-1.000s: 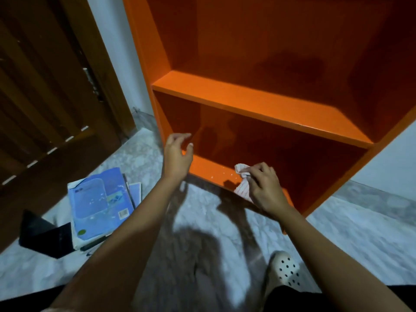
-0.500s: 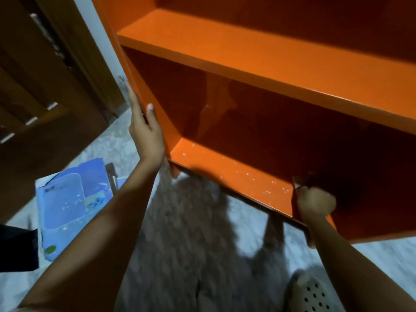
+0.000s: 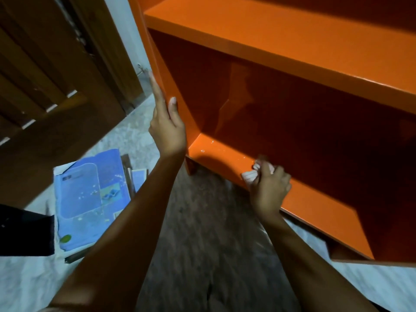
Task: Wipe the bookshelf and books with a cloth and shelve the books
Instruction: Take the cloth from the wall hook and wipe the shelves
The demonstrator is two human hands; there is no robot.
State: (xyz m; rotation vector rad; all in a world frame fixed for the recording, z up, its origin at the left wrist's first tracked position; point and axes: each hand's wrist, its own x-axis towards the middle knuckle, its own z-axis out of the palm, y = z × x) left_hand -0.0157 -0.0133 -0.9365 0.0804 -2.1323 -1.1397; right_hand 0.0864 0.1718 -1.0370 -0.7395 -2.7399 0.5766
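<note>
An orange bookshelf [image 3: 281, 39] fills the upper right, its lower compartment dark inside. My left hand [image 3: 165, 124] lies flat with straight fingers against the outer face of the shelf's left side panel. My right hand [image 3: 269, 188] grips a small whitish cloth [image 3: 249, 175] and presses it on the bottom shelf board [image 3: 315, 206] near its front edge. White specks dot the board to the left of the cloth. A stack of books with a blue cover [image 3: 90, 199] on top lies on the floor at the left.
A dark wooden door [image 3: 45, 86] stands at the left, close to the shelf's side. The marble floor [image 3: 202, 233] lies between the books and the shelf. A black object [image 3: 24, 230] sits at the left edge beside the books.
My view has come closer to the lower compartment. The right hand with the cloth has slid left along the bottom board. The left hand stays on the side panel.
</note>
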